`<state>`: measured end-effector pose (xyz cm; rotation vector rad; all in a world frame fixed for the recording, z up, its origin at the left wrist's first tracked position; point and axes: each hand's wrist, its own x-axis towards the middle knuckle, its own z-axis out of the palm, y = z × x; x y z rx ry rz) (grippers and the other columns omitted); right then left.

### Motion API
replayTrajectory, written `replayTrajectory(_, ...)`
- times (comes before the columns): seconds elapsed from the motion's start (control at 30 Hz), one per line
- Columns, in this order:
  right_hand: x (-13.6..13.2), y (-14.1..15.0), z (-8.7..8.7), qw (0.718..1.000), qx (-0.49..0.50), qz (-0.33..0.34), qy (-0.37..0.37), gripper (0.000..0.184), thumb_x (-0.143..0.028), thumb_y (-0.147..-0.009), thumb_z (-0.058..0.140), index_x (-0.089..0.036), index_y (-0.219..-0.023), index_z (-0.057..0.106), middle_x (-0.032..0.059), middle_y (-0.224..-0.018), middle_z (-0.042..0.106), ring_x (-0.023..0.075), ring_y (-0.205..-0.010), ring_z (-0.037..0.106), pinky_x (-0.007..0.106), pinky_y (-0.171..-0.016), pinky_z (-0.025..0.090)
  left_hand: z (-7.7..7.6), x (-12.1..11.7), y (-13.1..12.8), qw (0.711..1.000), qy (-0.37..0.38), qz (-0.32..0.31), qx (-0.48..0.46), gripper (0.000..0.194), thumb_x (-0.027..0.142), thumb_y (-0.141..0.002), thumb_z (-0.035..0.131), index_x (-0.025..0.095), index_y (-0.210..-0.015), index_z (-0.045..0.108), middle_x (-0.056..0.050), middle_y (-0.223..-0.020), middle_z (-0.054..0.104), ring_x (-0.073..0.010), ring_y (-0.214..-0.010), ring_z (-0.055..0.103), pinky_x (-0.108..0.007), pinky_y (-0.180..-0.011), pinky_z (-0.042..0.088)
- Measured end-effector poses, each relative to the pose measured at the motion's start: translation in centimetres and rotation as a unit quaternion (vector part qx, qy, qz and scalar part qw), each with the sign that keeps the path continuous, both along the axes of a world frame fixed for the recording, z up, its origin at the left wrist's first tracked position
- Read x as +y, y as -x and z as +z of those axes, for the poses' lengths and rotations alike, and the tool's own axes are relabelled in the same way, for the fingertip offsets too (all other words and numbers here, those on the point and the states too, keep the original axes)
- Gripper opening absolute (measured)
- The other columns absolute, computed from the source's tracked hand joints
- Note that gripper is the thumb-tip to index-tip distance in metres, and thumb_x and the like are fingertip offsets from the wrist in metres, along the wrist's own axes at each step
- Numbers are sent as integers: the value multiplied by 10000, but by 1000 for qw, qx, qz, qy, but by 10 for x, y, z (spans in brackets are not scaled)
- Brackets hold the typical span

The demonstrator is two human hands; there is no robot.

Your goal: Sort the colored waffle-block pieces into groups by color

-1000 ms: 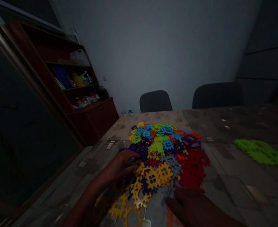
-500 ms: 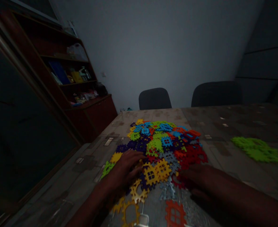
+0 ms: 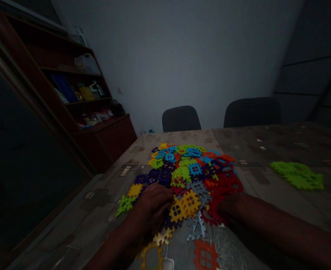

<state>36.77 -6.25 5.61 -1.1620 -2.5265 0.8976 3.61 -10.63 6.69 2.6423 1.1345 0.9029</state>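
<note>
Left hand curls palm-down beside yellow pieces; right hand lies at red pieces. Whether either pinches anything, I cannot tell

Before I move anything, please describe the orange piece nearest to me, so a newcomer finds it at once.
From the pile on the table, go down to the picture's bottom edge. There, right of a yellow piece, lies the orange piece. Its four-pane window sets it apart from the yellow piece's single opening.
</note>
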Motion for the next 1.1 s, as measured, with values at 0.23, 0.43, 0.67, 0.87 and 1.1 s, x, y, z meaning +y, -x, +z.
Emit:
replayTrajectory(0.23,-13,23,33,993,-70,49,-84,245,-40,-862,512,-193,-894,702,59,-884,733,179,-722,631,267,-648,450,-4,-12,-6,991,111,59,47,503,355,-905,777,221,-1357,601,-102,-1264,695,-285,-1145,613,-428,-1002,470)
replayTrajectory(0.43,-24,41,26,988,36,47,-146,546,-132,-897,571,-200,-1437,532,161,-1405,610,317,-1273,559,501,-1078,447,-6,-19,-20,981,152,84,90,770,324,-801,866,291,-1478,501,-119,-1405,618,-347,-1296,529,-634,-1191,255)
replayTrajectory(0.67,-20,59,5,987,33,64,-141,763,-127,-843,633,-196,-1561,381,153,-1519,517,327,-1395,433,527,-1184,329,-12,-19,-18,984,139,76,76,817,146,-822,740,287,-1548,395,-115,-1420,607,-329,-1308,536,-661,-1206,231)
replayTrajectory(0.87,-8,76,4,985,-10,68,-161,680,-60,-803,649,-187,-1451,489,122,-1358,613,308,-1263,497,505,-1118,359,-17,-20,-12,986,116,97,64,744,178,-861,699,283,-1537,405,-122,-1388,623,-327,-1246,583,-583,-1116,427)
replayTrajectory(1.1,-7,56,18,981,-9,62,-184,801,-90,-768,672,-155,-1532,442,176,-1426,567,355,-1321,475,558,-1171,312,-14,-24,-9,992,88,75,49,727,285,-925,720,342,-1546,347,-107,-1494,563,-328,-1342,546,-528,-1119,455)
